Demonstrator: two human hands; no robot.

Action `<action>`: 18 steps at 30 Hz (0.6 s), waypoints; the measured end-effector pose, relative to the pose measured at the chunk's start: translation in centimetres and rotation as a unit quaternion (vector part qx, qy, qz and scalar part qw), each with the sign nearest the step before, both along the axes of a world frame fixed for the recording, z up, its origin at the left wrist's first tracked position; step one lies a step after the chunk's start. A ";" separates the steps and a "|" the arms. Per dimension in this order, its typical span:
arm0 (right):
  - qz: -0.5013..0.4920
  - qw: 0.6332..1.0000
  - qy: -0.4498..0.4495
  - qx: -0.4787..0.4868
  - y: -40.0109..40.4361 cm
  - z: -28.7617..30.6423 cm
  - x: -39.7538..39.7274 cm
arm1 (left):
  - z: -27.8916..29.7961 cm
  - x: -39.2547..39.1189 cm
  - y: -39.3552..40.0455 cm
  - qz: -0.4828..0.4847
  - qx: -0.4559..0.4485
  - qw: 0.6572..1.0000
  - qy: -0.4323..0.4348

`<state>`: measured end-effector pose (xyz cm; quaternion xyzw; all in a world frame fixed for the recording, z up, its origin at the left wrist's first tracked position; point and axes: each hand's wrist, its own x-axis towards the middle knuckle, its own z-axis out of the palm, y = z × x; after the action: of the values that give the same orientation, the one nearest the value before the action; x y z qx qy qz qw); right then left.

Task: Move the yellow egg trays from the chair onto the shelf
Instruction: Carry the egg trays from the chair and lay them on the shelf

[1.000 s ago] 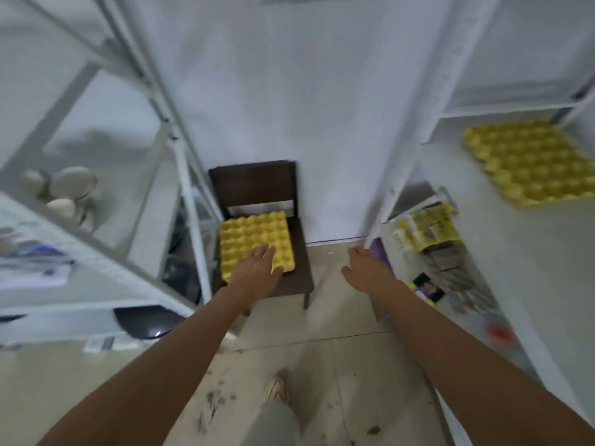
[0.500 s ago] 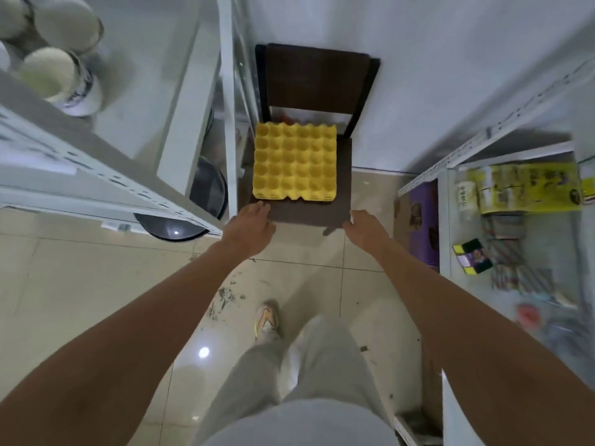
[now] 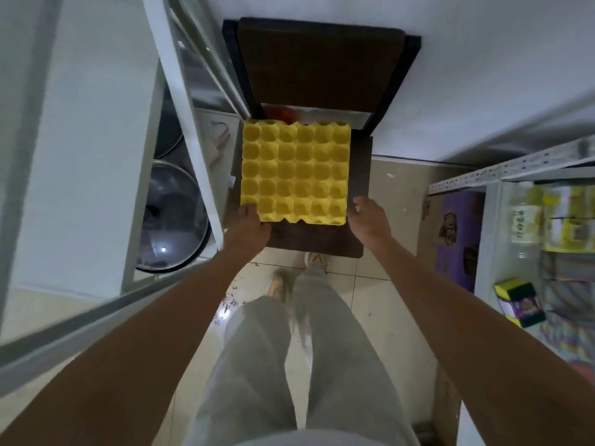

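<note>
Head view: tray (image 3: 295,172) on chair (image 3: 322,243)

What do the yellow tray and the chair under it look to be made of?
Yellow egg tray: probably moulded paper pulp, matte, with soft-edged cups and a scalloped rim; thin plastic can't be ruled out. Chair: dark brown wood or wood-look board, smooth with a low sheen; the grain is too blurred to confirm.

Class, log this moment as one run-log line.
phase: grasping | yellow egg tray: on chair | left hand: at near-left corner | right hand: at near-right corner | lift: not yet
</note>
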<state>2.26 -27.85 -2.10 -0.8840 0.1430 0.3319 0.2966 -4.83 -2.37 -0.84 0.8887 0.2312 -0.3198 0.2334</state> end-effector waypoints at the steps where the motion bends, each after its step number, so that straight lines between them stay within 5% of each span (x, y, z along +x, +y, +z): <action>1: -0.013 1.000 0.001 0.003 0.3 -1.0 0.8 | -0.9 0.9 0.2 0.018 0.004 1.000 -0.007; 14: -0.092 0.993 -0.008 -0.079 2.6 -10.0 8.7 | -10.5 10.8 4.1 0.218 0.031 0.974 -0.048; 18: -0.112 0.990 -0.005 -0.085 2.9 -10.9 8.8 | -10.8 10.9 4.8 0.212 0.073 0.973 -0.061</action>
<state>11.02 -24.97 -13.03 -0.8861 0.2675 0.2788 0.2562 6.08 2.41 -11.59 0.8517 0.4224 -0.1907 0.2444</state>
